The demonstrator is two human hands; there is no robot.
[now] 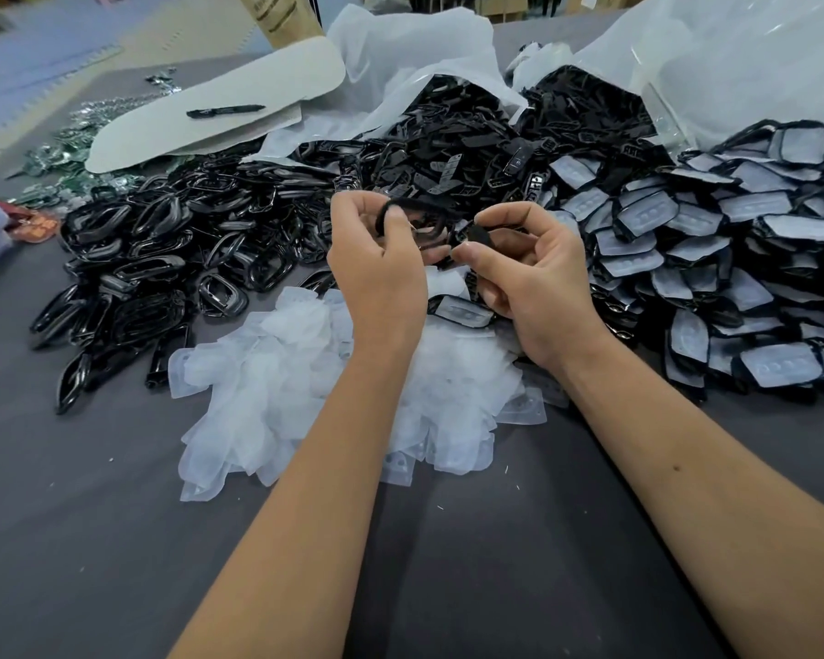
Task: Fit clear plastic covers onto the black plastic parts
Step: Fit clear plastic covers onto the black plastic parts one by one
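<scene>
Table (115,539), grey cloth-covered: it carries all your stock. Finished pile (743,259), at your right: black parts already wearing clear covers, stacked deep. Loose black frames (163,259), at your left: uncovered, heaped, spilling toward the centre. Torn white bags (415,54), far side: more black parts pour out of them. Clear covers (305,387), just below your hands: a loose, translucent mound, the supply for this job. Grey board (220,102), far left, with a black marker (224,110) lying on it. Your left hand (377,273): fingers curled round a black frame (415,216), held up above the covers. Your right hand (529,273): thumb and fingers pinching a small black part (476,235), touching or just beside the frame's end. Whether a clear cover already sits between them cannot be told. Step in hand, as judged: you are readying one black piece for its cover. Next move likely calls for seating the pieces squarely, then drawing one cover from the mound and pressing it on evenly.
</scene>
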